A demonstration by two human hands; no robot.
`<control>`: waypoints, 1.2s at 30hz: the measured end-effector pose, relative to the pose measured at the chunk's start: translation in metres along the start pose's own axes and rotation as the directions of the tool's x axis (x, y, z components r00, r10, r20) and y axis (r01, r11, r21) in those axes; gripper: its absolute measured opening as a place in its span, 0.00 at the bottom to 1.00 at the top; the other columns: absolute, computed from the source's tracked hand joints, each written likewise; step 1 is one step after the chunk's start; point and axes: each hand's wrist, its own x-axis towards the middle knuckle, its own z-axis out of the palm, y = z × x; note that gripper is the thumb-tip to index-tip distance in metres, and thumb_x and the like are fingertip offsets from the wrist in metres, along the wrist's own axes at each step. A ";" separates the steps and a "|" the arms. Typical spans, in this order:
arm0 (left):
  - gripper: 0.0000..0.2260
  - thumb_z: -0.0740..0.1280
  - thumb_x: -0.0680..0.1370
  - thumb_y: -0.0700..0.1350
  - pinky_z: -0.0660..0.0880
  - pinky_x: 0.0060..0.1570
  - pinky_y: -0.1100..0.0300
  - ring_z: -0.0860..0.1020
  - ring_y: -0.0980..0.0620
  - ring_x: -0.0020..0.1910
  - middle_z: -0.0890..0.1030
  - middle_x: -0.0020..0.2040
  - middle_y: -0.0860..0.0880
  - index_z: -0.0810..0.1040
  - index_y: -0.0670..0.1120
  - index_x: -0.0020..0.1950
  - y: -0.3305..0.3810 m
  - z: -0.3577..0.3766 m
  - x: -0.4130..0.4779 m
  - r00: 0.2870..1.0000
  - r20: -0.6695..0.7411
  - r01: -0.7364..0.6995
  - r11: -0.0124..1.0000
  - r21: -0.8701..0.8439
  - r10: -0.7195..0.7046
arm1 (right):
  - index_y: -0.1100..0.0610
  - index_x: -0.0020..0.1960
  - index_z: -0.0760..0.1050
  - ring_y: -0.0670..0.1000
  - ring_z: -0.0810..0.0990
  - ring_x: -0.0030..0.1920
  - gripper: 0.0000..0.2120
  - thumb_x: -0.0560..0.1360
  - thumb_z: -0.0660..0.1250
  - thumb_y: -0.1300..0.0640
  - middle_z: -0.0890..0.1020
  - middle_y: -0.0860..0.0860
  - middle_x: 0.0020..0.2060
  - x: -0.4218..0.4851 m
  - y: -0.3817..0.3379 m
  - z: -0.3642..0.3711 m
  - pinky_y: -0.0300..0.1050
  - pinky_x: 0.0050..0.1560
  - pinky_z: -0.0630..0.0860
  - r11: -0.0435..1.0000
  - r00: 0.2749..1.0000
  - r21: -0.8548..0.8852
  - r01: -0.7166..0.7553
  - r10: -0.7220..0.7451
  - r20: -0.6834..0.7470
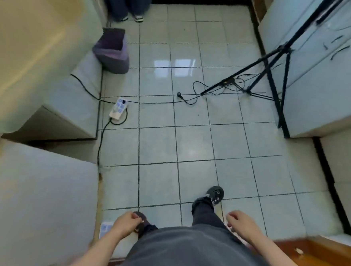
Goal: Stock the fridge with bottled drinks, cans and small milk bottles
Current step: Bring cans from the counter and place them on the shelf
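Low at the near edge of a pale tiled floor (190,144), a person's two bare hands are hanging on either side of a grey top. The left hand (125,223) is hovering just above a dark shoe, its fingers loosely curled toward the thumb and gripping nothing. The right hand (240,221) is hanging beside a dark trouser leg, its fingers likewise loosely bent, holding and touching nothing. The other shoe (215,192) is stepping forward on the tiles.

A tall cream unit (31,39) is standing along the floor's left edge and a pale unit (331,60) with dark handles along the right edge. Which of them is the fridge cannot be told.

Near the left edge a white power strip (119,108) is lying with black cables trailing from it, and a purple bin (111,51) is sitting further back. A black tripod (268,66) is standing near the right edge. Another person's legs (127,0) are showing at the far edge.
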 end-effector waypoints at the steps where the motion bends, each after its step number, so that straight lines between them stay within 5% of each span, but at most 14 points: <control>1: 0.12 0.63 0.76 0.43 0.65 0.37 0.60 0.70 0.52 0.34 0.72 0.32 0.51 0.67 0.48 0.33 0.020 0.003 0.005 1.000 0.008 -0.002 1.000 0.027 0.002 | 0.53 0.40 0.71 0.52 0.76 0.44 0.08 0.78 0.58 0.56 0.80 0.52 0.42 0.006 0.013 -0.017 0.43 0.48 0.72 0.999 1.000 0.044 -0.013 0.014 -0.012; 6: 0.12 0.61 0.76 0.45 0.65 0.39 0.59 0.72 0.53 0.34 0.73 0.32 0.50 0.68 0.48 0.33 0.162 0.030 0.033 0.998 0.025 -0.062 0.978 0.198 0.058 | 0.52 0.41 0.73 0.54 0.81 0.47 0.08 0.77 0.59 0.55 0.81 0.50 0.40 0.042 0.085 -0.104 0.43 0.49 0.73 0.976 0.992 0.212 -0.042 0.065 -0.104; 10: 0.12 0.62 0.78 0.48 0.70 0.53 0.59 0.77 0.46 0.58 0.81 0.55 0.44 0.78 0.44 0.56 0.295 0.059 0.052 0.983 0.007 -0.178 0.950 0.258 0.182 | 0.52 0.43 0.71 0.50 0.76 0.42 0.07 0.78 0.57 0.54 0.79 0.49 0.43 0.062 0.145 -0.157 0.40 0.44 0.70 0.961 0.985 0.269 -0.072 0.112 -0.134; 14: 0.13 0.63 0.78 0.49 0.68 0.57 0.62 0.75 0.49 0.59 0.78 0.57 0.49 0.75 0.48 0.61 0.407 0.089 0.045 0.950 0.093 -0.312 0.900 0.304 0.298 | 0.54 0.43 0.73 0.51 0.78 0.43 0.08 0.78 0.57 0.55 0.81 0.51 0.43 0.060 0.193 -0.188 0.40 0.38 0.72 0.867 0.960 0.472 -0.162 0.250 -0.129; 20: 0.07 0.63 0.78 0.48 0.71 0.51 0.60 0.76 0.50 0.48 0.79 0.48 0.49 0.75 0.48 0.53 0.528 0.117 0.067 0.909 0.265 -0.415 0.764 0.494 0.323 | 0.58 0.48 0.77 0.52 0.80 0.46 0.12 0.79 0.56 0.56 0.81 0.51 0.41 0.077 0.248 -0.215 0.48 0.53 0.76 0.665 0.920 0.693 -0.279 0.391 -0.005; 25: 0.14 0.62 0.78 0.46 0.64 0.35 0.61 0.70 0.52 0.35 0.72 0.32 0.50 0.69 0.48 0.32 0.626 0.116 0.122 0.922 0.326 -0.383 0.610 0.694 0.208 | 0.56 0.45 0.74 0.49 0.78 0.41 0.11 0.81 0.55 0.55 0.80 0.52 0.41 0.107 0.283 -0.256 0.44 0.49 0.77 0.443 0.868 0.828 -0.343 0.488 0.098; 29: 0.15 0.61 0.79 0.44 0.66 0.37 0.59 0.74 0.48 0.36 0.73 0.36 0.43 0.68 0.44 0.32 0.743 0.115 0.154 0.931 0.283 -0.365 0.545 0.755 0.231 | 0.58 0.47 0.75 0.50 0.77 0.40 0.11 0.81 0.55 0.56 0.80 0.55 0.44 0.119 0.305 -0.323 0.44 0.45 0.76 0.295 0.833 0.902 -0.316 0.542 0.115; 32: 0.10 0.61 0.80 0.46 0.70 0.44 0.58 0.79 0.41 0.52 0.79 0.43 0.41 0.73 0.43 0.41 0.843 0.134 0.161 0.899 0.325 -0.428 0.430 0.795 0.295 | 0.58 0.52 0.74 0.50 0.78 0.46 0.10 0.82 0.55 0.55 0.79 0.54 0.48 0.125 0.316 -0.380 0.43 0.52 0.76 0.237 0.812 0.943 -0.234 0.582 0.055; 36: 0.13 0.62 0.80 0.48 0.71 0.55 0.57 0.77 0.43 0.57 0.80 0.57 0.41 0.75 0.41 0.59 0.945 0.182 0.161 0.832 0.422 -0.535 0.318 0.783 0.361 | 0.55 0.55 0.73 0.48 0.79 0.48 0.08 0.81 0.57 0.54 0.79 0.51 0.47 0.136 0.327 -0.439 0.40 0.52 0.74 0.111 0.774 0.990 -0.087 0.634 -0.003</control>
